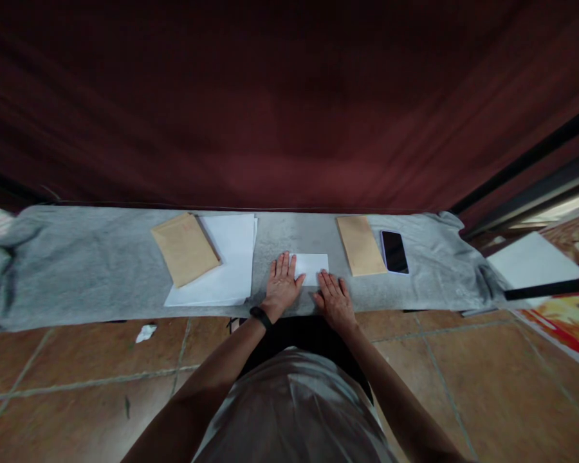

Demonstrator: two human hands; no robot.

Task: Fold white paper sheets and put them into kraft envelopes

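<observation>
A small white rectangle of folded paper (311,265) lies on the grey cloth in front of me. My left hand (283,283) rests flat over its left end, fingers stretched forward and the thumb out to the side. At its lower right corner, my right hand (335,299) lies palm down with the fingers spread, the fingertips touching the paper's edge. Neither hand grips anything. Left of my hands is a stack of white paper sheets (234,270), partly covered by a pile of brown envelopes (186,251). Another brown envelope (361,245) lies to the right.
A phone (394,252) with a dark screen sits right of the single envelope. The grey cloth (91,263) covers a narrow table against a dark red curtain (270,128). A white scrap (146,333) is on the tiled floor, and a white panel (535,260) stands far right.
</observation>
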